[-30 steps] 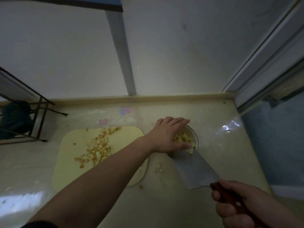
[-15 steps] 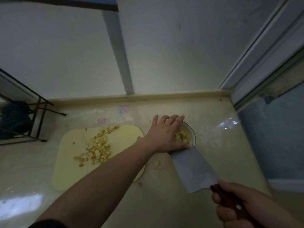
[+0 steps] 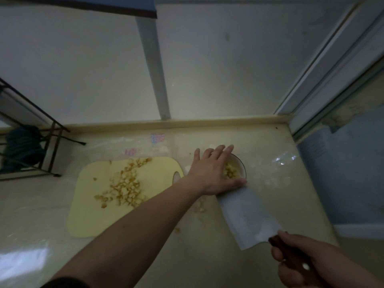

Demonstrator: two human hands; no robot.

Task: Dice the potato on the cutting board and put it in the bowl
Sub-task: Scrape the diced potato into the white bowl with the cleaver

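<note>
The tabletop (image 3: 270,183) carries the cutting board (image 3: 91,215) at left and the bowl (image 3: 242,166) at right, near each other. The cleaver (image 3: 247,219) lies with its long axis running from the bowl rim toward the near right. The right hand (image 3: 307,265) grips its handle, fingers clenched around it. The left hand (image 3: 212,173) spans the bowl, fingers straight and released, thumb at the blade's far end. Most diced potato (image 3: 124,188) lies on the board, left of both hands; the left hand is nearer. A smaller portion sits in the bowl.

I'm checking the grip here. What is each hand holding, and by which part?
The right hand grips the cleaver by its wooden handle. The left hand, fingers straight, holds nothing.
</note>
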